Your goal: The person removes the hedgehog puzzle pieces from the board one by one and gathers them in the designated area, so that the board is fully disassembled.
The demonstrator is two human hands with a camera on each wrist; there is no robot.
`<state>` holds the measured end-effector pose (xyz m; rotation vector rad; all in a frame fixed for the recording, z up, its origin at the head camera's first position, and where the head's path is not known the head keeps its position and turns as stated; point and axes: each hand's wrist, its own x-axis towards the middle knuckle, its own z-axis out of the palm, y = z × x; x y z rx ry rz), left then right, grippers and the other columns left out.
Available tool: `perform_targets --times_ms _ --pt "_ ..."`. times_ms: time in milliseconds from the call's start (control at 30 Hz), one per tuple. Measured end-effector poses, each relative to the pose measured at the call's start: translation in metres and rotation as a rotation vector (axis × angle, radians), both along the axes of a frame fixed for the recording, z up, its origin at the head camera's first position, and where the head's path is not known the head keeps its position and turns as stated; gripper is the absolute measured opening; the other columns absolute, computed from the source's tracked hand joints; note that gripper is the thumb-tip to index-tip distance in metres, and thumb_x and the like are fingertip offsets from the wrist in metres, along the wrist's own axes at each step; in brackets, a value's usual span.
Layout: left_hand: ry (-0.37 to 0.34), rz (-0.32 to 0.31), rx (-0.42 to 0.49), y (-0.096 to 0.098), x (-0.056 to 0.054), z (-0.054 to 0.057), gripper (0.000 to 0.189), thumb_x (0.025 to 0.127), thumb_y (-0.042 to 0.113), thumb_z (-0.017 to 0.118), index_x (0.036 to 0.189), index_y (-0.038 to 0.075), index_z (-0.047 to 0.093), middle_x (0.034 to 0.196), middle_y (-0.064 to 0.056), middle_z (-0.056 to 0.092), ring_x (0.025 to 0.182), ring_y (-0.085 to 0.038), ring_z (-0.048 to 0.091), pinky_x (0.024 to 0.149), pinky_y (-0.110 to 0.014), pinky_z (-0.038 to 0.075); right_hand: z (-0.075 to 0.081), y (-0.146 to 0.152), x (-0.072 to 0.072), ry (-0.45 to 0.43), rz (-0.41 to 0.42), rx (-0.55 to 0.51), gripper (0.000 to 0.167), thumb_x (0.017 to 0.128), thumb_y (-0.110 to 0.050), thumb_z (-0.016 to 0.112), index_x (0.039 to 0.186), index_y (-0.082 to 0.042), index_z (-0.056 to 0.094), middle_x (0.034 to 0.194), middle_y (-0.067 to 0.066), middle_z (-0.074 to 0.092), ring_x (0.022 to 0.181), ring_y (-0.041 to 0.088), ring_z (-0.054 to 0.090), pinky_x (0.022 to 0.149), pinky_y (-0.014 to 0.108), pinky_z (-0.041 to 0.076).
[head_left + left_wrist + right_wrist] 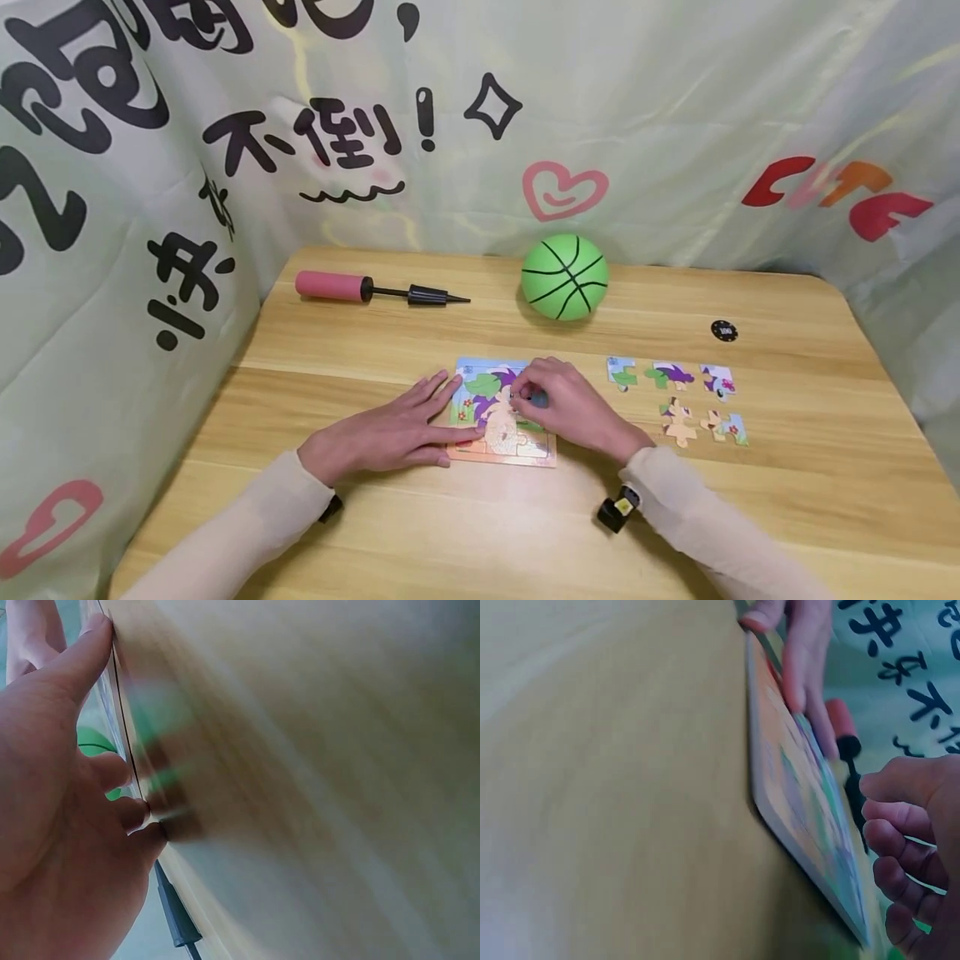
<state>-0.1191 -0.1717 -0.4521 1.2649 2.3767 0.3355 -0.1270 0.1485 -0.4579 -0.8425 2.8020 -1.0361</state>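
A jigsaw puzzle board [543, 458] lies flat on the wooden table, its picture showing purple hair and green leaves. My left hand [390, 429] rests over the board's left edge with its fingers spread; in the left wrist view that hand [60, 802] is seen from the palm side. Over the board's upper right part, my right hand [562, 404] pinches a puzzle piece [513, 397], mostly hidden by the fingers. The right wrist view shows this hand [922, 847] with curled fingers, beside the tilted-looking board [799, 799]; the piece cannot be made out there.
Several loose puzzle pieces [678, 433] lie right of the board. A green ball [565, 277] stands at the back, with a pink hand pump [330, 286] to its left. A black round chip [724, 331] lies at the back right. Printed curtains [637, 100] surround the table [480, 533].
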Motion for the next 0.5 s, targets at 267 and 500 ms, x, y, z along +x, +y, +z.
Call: perform_targets --times_ms 267,500 --pt "0.021 -0.005 0.023 -0.001 0.001 -0.001 0.052 0.116 0.047 0.048 0.167 0.045 0.039 0.183 -0.023 -0.002 0.169 -0.048 -0.004 0.136 -0.064 0.013 -0.012 -0.03 -0.005 0.029 0.028 0.046 0.013 0.095 -0.021 0.084 0.103 -0.014 0.078 0.09 -0.009 0.066 0.088 0.01 0.058 0.082 0.03 0.053" --pt "0.039 -0.011 -0.009 0.0 0.001 -0.001 0.051 0.116 0.048 0.046 0.167 0.047 0.038 0.183 -0.021 -0.001 0.17 -0.046 -0.004 0.137 -0.062 0.013 -0.014 -0.033 -0.007 0.006 0.042 0.05 0.009 0.095 -0.02 0.084 0.098 -0.016 0.077 0.087 -0.01 0.065 0.085 0.007 0.056 0.08 0.028 0.052"
